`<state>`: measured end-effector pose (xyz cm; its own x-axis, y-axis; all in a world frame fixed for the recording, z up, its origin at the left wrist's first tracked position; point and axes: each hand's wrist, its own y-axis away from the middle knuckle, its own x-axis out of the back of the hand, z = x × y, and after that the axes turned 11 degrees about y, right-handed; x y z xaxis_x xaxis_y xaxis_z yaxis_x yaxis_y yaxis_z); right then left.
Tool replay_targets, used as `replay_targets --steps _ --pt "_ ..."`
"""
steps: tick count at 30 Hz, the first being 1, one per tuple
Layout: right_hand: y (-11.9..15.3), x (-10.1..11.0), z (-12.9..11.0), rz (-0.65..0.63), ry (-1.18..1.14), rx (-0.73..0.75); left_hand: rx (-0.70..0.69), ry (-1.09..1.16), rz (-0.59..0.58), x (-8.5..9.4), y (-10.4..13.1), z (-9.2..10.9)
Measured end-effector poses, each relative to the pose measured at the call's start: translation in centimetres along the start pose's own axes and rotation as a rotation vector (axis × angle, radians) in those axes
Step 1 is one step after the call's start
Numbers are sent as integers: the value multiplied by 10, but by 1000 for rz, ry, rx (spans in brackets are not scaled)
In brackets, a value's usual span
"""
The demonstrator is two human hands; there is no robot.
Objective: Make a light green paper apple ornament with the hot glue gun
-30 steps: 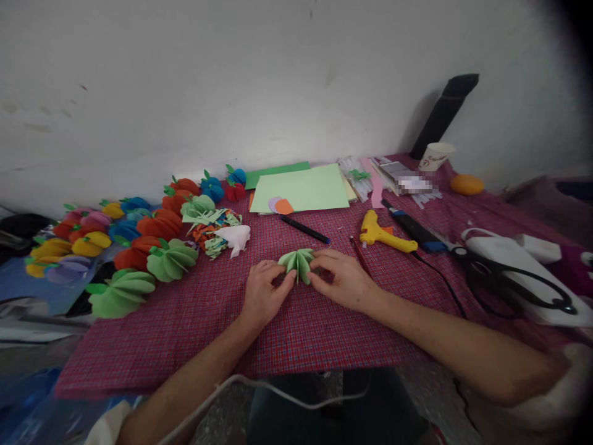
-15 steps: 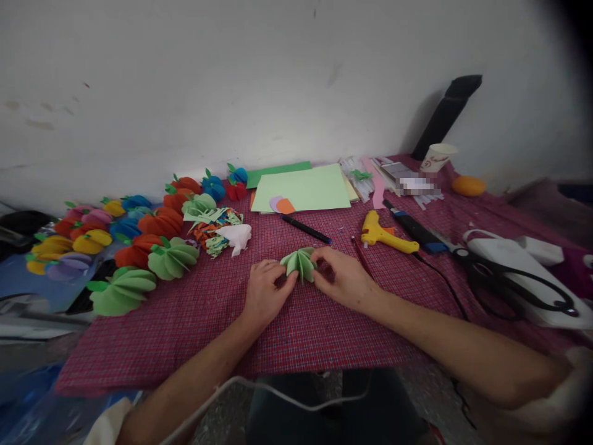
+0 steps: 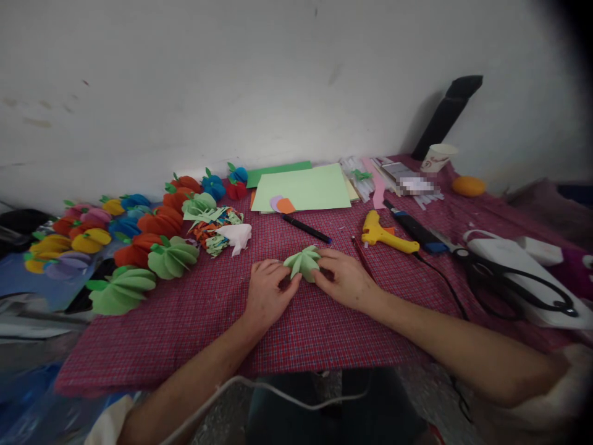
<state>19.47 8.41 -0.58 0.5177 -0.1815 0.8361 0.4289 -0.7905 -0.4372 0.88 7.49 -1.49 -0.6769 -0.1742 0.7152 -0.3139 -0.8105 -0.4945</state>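
A light green folded-paper ball (image 3: 303,263), its leaves fanned out, is held between my two hands above the checked cloth. My left hand (image 3: 269,285) pinches its left edge between thumb and fingers. On the opposite side my right hand (image 3: 346,278) grips the leaves the same way. A dark red pencil (image 3: 362,256) lies just beyond my right hand, partly hidden by it. Past the paper ball rests a dark pen (image 3: 306,228).
Several finished paper pumpkins (image 3: 160,222) crowd the left, beside paper scraps (image 3: 215,232). Green sheets (image 3: 303,190) lie at the back. To the right are a yellow glue gun (image 3: 386,235), a box cutter (image 3: 417,230), black-handled scissors (image 3: 498,281) and a paper cup (image 3: 438,158).
The green paper ball has turned and tilted between my hands, so its leaves look fuller and face another way. Both hands have shifted only slightly.
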Motion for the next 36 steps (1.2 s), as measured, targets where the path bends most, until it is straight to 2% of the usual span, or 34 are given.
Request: replay_targets --steps 12,18,29,36 --pt "1 -1 2 -1 -49 2 38 38 -23 1 0 1" --pt "2 0 0 11 -88 91 107 68 -44 2 -3 -1" --pt "4 -1 2 -1 -47 120 94 82 -88 4 -2 1" --pt "4 -2 2 -10 -97 116 132 55 -48 1 -4 -3"
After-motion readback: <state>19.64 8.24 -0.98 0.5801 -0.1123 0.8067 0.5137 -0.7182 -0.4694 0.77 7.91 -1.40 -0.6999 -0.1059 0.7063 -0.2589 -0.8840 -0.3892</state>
